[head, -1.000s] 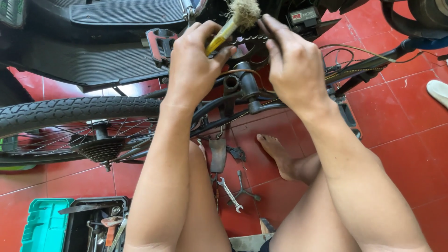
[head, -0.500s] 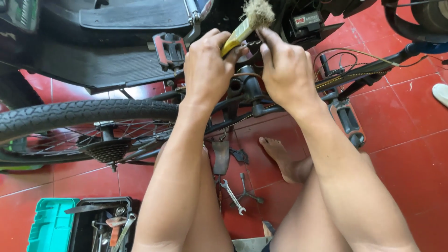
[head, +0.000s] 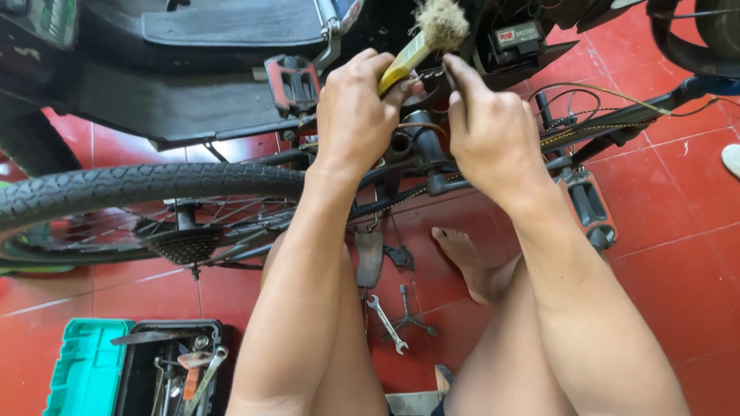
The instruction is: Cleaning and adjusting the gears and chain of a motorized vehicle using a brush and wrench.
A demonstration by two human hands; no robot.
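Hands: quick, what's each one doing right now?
Left hand: closed on the brush.
Right hand: fingers pinched at the chain; grip cannot be told.

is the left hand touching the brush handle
Touching. The head view shows the left hand closed around the yellow handle of the brush, with fingers and thumb wrapped over it and no gap, the frayed bristles sticking out above.

Both forearms were bare, no sleeves, watch or rings apparent; the left hand, right hand and foot were uncovered.
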